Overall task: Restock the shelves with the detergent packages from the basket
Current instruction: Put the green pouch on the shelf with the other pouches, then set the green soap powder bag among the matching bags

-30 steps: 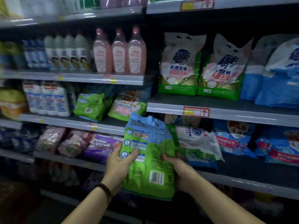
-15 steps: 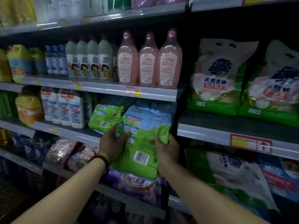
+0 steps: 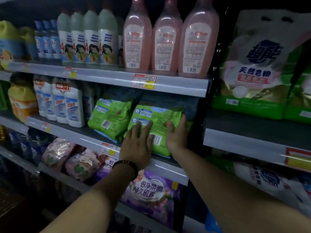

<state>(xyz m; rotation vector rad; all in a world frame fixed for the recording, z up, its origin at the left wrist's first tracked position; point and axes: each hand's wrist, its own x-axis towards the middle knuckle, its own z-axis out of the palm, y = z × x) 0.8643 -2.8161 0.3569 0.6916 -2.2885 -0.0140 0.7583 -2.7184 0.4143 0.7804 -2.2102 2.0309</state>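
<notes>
A green detergent bag (image 3: 158, 120) stands on the middle shelf (image 3: 168, 167), back label facing me, just right of a matching green bag (image 3: 111, 118). My left hand (image 3: 138, 142) lies flat against its lower left front, fingers straight. My right hand (image 3: 176, 133) presses along the bag's right edge, fingers stretched up its side. A dark band circles my left wrist. The basket is out of view.
Pink bottles (image 3: 166, 39) and white bottles (image 3: 90, 39) fill the shelf above. White bottles (image 3: 67, 103) stand left of the green bags. Purple and pink bags (image 3: 149, 190) lie on the shelf below. Large green-white bags (image 3: 255, 68) occupy the right bay.
The green bag went from mid-air up and left onto the middle shelf. Both hands loosened from gripping its sides to pressing flat against it. The view moved closer.
</notes>
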